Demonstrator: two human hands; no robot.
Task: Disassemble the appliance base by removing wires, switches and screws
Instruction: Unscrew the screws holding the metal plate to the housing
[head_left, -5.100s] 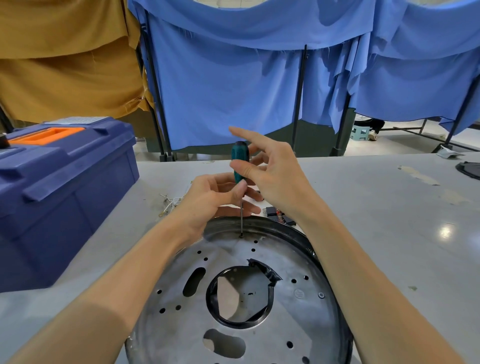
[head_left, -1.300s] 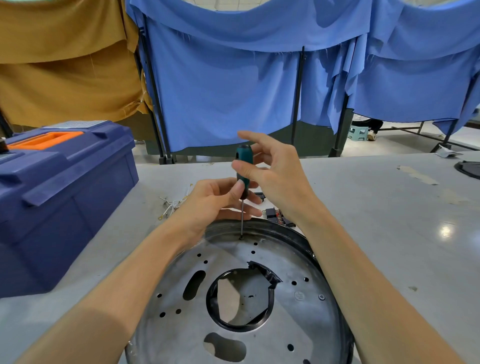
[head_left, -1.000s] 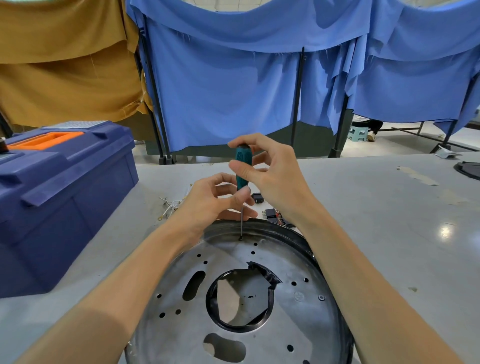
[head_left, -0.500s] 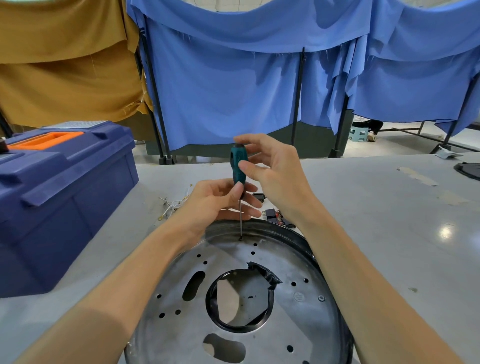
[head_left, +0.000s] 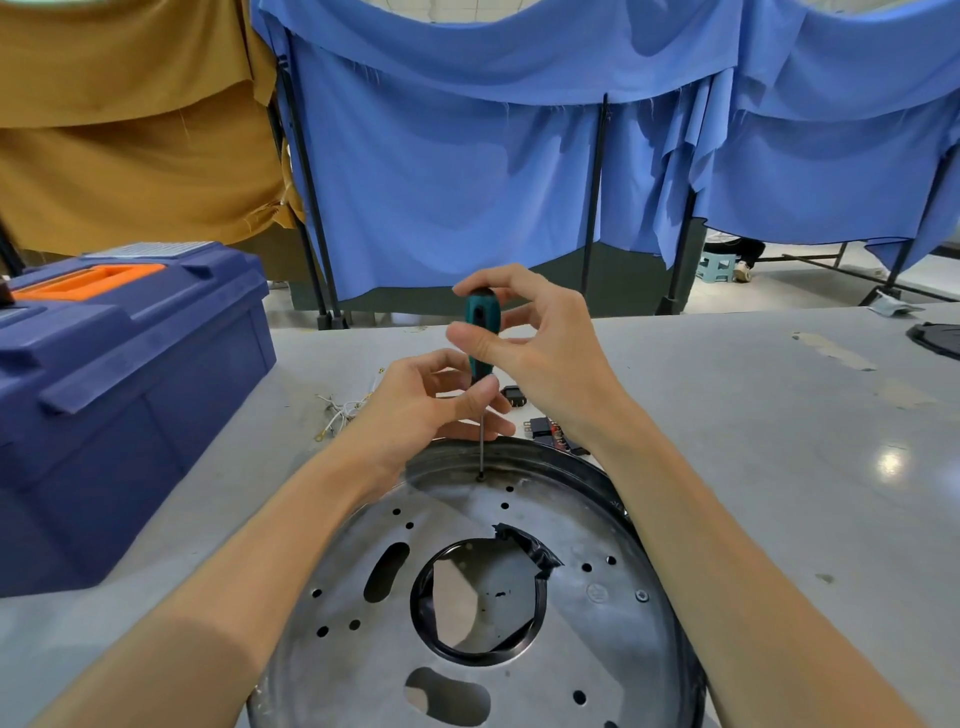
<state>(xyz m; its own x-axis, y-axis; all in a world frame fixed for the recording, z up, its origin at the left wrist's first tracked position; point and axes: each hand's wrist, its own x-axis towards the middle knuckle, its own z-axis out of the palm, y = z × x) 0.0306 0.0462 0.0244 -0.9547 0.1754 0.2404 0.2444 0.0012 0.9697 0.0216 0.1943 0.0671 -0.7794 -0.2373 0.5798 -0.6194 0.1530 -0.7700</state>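
The round metal appliance base (head_left: 582, 644) lies flat on the grey table, with a large central hole and many small holes. A teal-handled screwdriver (head_left: 481, 332) stands upright with its tip on a screw (head_left: 481, 476) near the base's far rim. My right hand (head_left: 540, 353) pinches the handle with thumb and fingers. My left hand (head_left: 431, 402) pinches the lower handle and shaft between thumb and fingers. Another screw (head_left: 642, 596) sits at the right of the plate.
A blue toolbox (head_left: 114, 395) with an orange handle stands at the left. Loose white wires (head_left: 340, 410) and small black switch parts (head_left: 550, 431) lie just beyond the base. Blue and tan curtains hang behind the table. A dark object (head_left: 937, 338) sits at the far right edge.
My right fingers have shifted around the handle from frame to frame, which fits turning it. The screwdriver stays upright on the same screw. My left hand keeps its place on the shaft.
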